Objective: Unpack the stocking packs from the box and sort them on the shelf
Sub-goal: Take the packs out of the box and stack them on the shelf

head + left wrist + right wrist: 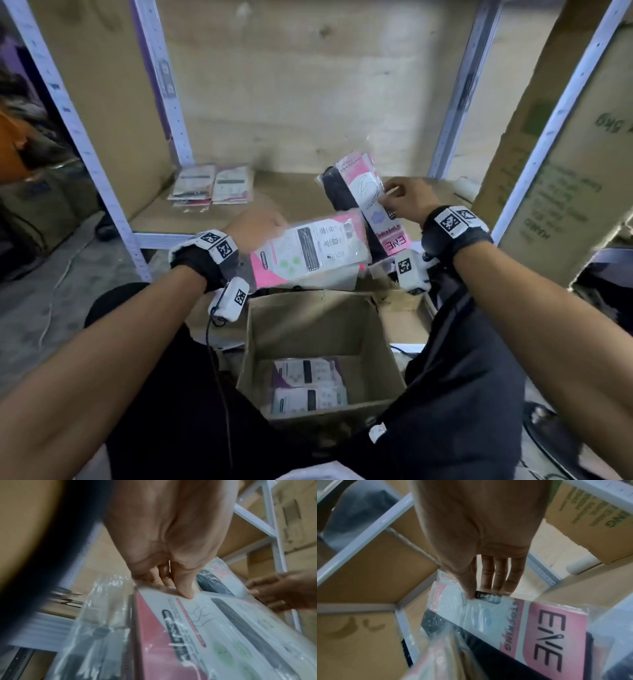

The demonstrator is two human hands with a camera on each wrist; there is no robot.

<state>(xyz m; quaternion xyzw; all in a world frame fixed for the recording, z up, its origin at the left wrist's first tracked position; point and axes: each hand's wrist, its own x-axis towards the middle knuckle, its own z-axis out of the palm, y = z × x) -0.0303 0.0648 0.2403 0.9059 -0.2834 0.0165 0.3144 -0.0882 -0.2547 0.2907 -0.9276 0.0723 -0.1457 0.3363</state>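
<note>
My left hand point(255, 224) grips a stack of pink-and-white stocking packs point(308, 251) by its left end, thumb on top point(186, 592); the stack point(214, 635) hangs over the box. My right hand point(406, 200) pinches the edge of another pack point(368, 202) with black stockings and a pink EVE label point(544, 632), tilted upright above the shelf's front edge. The open cardboard box point(383, 349) sits between my knees with a few packs point(306, 385) flat on its bottom. Two small piles of packs point(214, 185) lie at the back left of the shelf board point(287, 197).
White metal uprights point(68, 116) frame the shelf bay. A large printed carton point(561, 192) leans on the right. A white cylinder point(467, 186) lies at the shelf's right end. A cable point(56, 291) runs over the grey floor on the left.
</note>
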